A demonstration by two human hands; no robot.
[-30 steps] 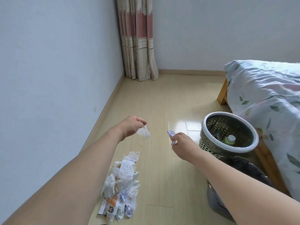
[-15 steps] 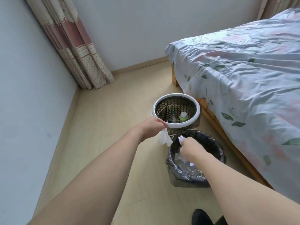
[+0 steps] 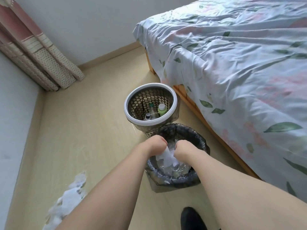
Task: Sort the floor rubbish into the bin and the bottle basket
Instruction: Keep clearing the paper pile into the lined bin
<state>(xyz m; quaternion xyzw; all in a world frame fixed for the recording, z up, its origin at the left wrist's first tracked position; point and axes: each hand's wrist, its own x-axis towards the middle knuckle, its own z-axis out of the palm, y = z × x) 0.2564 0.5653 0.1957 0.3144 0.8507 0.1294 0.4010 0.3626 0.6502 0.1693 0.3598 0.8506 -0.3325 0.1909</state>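
Bin (image 3: pixel 172 180), black-lined, stood w/ bed (image 3: pixel 232 80) edge close on right; open floor (image 3: pixel 79 130) to left. Bottle basket (image 3: pixel 132 121) touched bin's far rim, bottles inside. L hand (image 3: pixel 155 143) & R hand (image 3: pixel 181 149) over bin mouth, fingers curled. L pinched white crumpled paper (image 3: pixel 167 155); R grip hidden, can't tell. Rubbish pile (image 3: pixel 69 198) well left of bin.
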